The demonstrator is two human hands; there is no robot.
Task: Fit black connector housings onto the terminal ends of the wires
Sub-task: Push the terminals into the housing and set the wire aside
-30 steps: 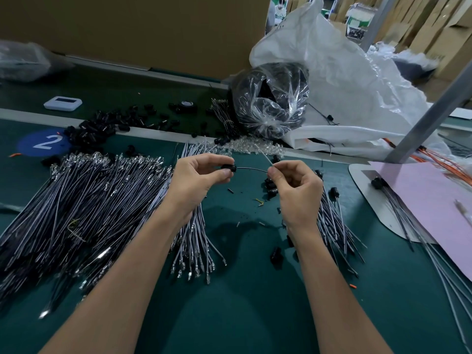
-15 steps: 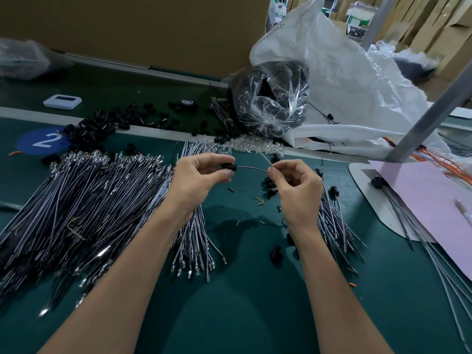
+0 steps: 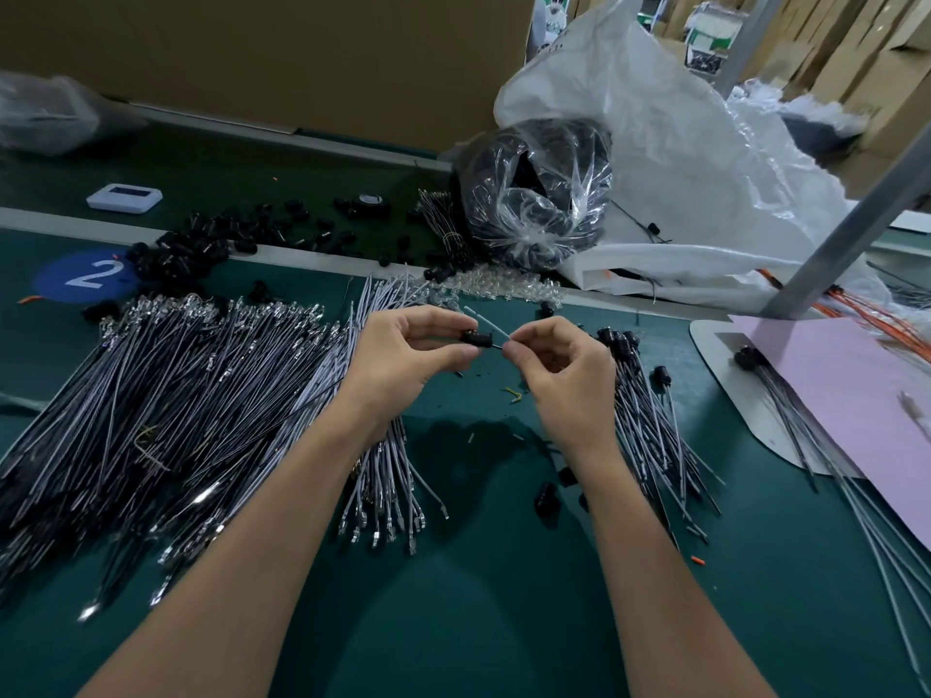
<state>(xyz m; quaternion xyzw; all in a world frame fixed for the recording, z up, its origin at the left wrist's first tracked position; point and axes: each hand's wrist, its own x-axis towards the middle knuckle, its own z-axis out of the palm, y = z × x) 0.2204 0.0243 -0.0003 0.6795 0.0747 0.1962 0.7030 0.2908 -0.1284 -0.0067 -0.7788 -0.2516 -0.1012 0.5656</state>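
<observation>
One housing (image 3: 477, 339), one wire (image 3: 486, 324)

Even, dim overhead light; soft arm shadows on the mat (image 3: 478, 622), blurred wide-angle edges.

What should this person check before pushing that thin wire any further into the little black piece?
1. The left hand has a firm pinch on the black housing: ok.
2. The right hand pinches the wire close to the housing: ok.
3. The wire's terminal end lines up with the housing's opening: cannot tell, the fingertips hide it.
4. The terminal is fully seated: cannot tell.
5. The finished wires lie beside the right hand, ready to take this one: ok.
6. The unfitted wires lie by the left hand for the next pick: ok.
</observation>
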